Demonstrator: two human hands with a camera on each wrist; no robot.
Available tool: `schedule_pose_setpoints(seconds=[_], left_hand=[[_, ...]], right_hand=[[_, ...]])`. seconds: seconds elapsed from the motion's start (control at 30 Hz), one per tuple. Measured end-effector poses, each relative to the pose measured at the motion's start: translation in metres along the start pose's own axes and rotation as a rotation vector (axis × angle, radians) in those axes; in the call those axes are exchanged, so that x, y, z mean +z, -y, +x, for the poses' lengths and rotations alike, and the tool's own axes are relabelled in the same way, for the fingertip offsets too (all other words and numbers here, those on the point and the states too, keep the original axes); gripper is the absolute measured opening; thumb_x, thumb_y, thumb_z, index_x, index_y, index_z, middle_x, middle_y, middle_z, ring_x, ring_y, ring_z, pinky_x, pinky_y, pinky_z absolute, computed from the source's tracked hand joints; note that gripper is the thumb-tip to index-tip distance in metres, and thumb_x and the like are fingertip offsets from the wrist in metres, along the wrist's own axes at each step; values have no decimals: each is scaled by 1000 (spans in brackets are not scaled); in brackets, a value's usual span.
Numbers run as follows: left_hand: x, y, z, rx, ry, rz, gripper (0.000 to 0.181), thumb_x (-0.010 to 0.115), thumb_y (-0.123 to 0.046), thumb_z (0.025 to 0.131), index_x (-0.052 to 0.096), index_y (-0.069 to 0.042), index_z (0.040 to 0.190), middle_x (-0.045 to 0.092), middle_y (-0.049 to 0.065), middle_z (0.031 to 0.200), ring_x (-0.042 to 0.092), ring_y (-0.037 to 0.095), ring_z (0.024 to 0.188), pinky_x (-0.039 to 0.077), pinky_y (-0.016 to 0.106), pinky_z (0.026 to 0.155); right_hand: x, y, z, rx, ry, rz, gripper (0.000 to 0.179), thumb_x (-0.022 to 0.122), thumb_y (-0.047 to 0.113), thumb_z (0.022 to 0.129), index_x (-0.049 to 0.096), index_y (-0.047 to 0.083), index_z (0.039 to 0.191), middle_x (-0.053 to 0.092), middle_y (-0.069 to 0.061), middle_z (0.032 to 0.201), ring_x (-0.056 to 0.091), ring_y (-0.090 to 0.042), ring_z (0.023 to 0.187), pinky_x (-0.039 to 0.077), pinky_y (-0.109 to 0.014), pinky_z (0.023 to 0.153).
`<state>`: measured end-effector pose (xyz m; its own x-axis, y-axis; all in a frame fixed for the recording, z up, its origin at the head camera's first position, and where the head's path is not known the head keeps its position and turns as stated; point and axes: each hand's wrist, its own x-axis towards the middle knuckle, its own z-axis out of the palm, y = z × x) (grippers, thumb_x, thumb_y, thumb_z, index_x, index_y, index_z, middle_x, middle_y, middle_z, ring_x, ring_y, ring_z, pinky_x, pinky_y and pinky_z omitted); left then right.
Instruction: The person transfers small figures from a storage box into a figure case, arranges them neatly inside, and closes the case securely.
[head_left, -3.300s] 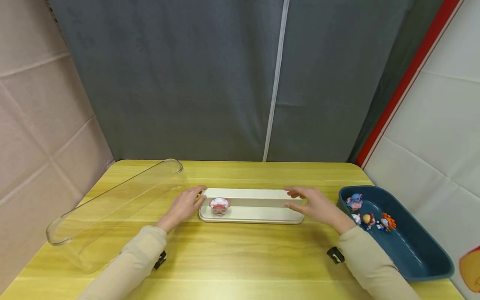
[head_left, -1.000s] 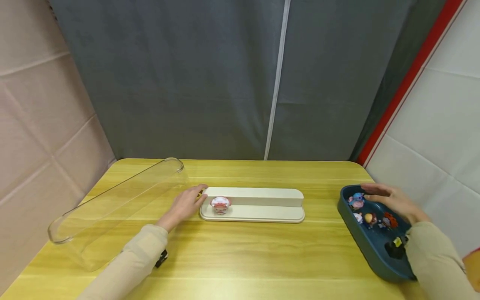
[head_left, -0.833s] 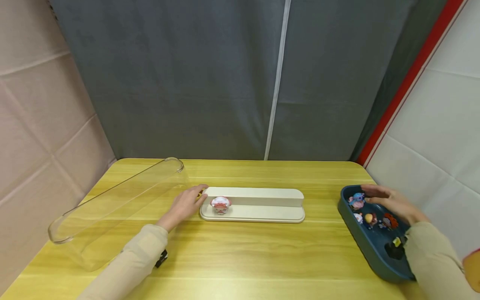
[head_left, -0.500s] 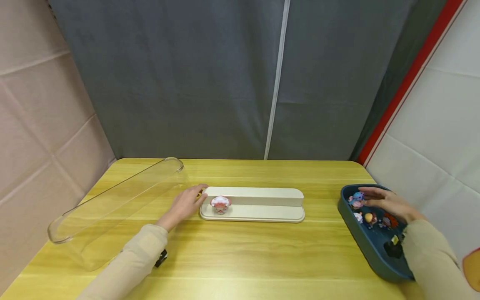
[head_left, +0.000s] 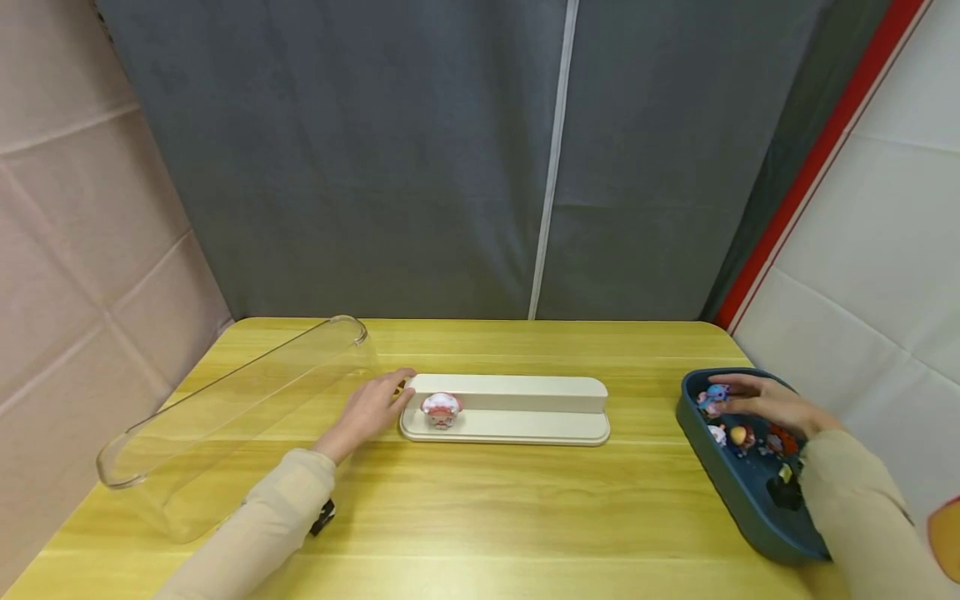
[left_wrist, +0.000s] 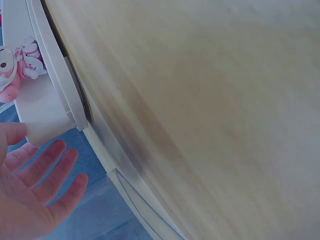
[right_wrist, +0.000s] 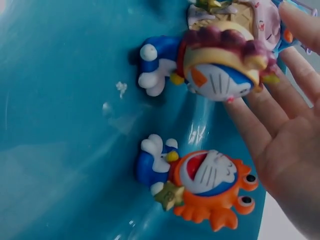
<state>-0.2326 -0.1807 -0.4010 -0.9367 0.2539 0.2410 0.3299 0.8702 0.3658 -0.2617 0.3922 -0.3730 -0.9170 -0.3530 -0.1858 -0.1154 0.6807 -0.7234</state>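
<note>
My left hand [head_left: 367, 412] lies at the left end of a long cream display base [head_left: 532, 427], thumb and fingers spread about its corner. On that base stands a pink-and-white figurine [head_left: 441, 411]. My right hand [head_left: 772, 406] reaches into a dark blue tray [head_left: 738, 500] and pinches a blue-and-pink figurine [head_left: 711, 398] between thumb and fingers. In the right wrist view this figurine [right_wrist: 267, 22] has a waffle-patterned lower part. Next to it lie a figurine with a maroon-beaded hood [right_wrist: 220, 60], an orange crab figurine [right_wrist: 210, 185], and a small whitish figurine [head_left: 717, 434].
A clear plastic cover [head_left: 240, 417] lies slantwise at the left of the wooden table [head_left: 480, 517]. A grey curtain [head_left: 375, 167] closes off the back. White panels stand at both sides, the right one close to the tray.
My right hand has left the base's right end for the tray, then moved slightly left, closing thumb and fingers about the blue-and-pink figurine. The left hand has stayed in place.
</note>
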Motion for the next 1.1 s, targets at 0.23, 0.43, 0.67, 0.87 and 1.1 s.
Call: schedule_pose_setpoints(seconds=[0.23,0.43,0.67,0.87,1.1], left_hand=[[0,0,0,4,-2,-3,31,49,-24,92,52,-8,119,60,11,104,58,25,88,47,42,70],[0,0,0,3,1,-7,32,49,-23,92,51,-8,119,60,12,104,58,26,88,47,42,70],[0,0,-1,4,8,-17,32,48,-24,92,51,-8,120,60,12,104,57,26,90,47,43,71],[-1,-1,-2,0,11,-28,32,49,-23,92,51,-8,120,60,12,104,57,26,90,46,43,71],[-1,-2,-2,-11,13,-29,31,49,-23,92,51,-9,120,60,11,103,57,25,90,46,43,71]], right_hand=[[-1,0,3,-9,19,-15,57,56,22,87,34,-8,130,44,-29,119,53,-30,97,41,-51,79],[-1,-2,5,-35,40,16,52,56,19,87,38,-9,127,54,-22,111,57,-21,90,43,-46,78],[0,0,4,-19,28,8,49,57,23,87,44,-5,124,56,-16,109,55,-20,93,42,-43,79],[3,1,4,20,-8,-16,51,58,28,86,46,-3,124,60,-12,104,55,-23,93,39,-49,81],[5,4,4,70,-79,-90,62,58,36,84,41,-7,125,53,-21,110,50,-34,98,39,-51,79]])
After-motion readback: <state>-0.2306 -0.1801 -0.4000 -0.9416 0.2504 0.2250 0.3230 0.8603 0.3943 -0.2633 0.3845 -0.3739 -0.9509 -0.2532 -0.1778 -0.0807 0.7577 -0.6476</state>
